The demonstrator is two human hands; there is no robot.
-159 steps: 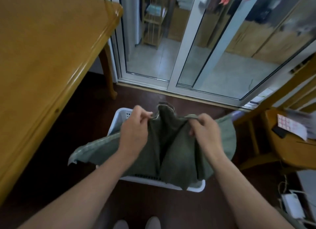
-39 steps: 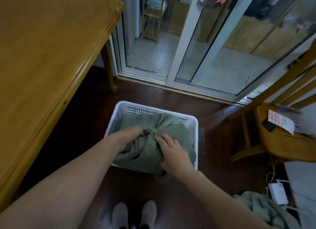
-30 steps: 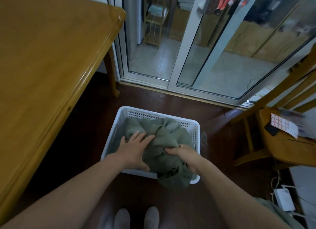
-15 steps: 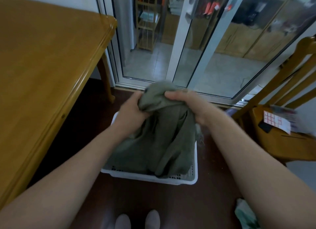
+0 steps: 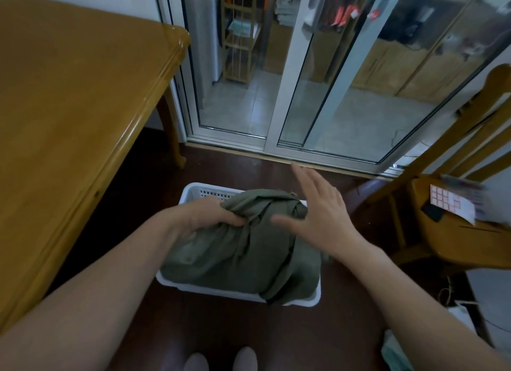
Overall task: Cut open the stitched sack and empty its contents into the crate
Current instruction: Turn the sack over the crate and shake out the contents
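olive-green cloth [image 5: 240, 249] heaped in the white crate [image 5: 193, 189] on the dark floor between wooden table [image 5: 69, 99] and chair [image 5: 456, 218], one fold spilling over the near rim. left hand [image 5: 210, 214] clenched on a bunched fold, seemingly to steady the pile. right hand [image 5: 318, 213] flat and splayed just above, holding nothing, forearm angled in from the right.

Olive-green cloth [image 5: 243, 251] lies bunched, filling the white slotted crate [image 5: 193, 191].
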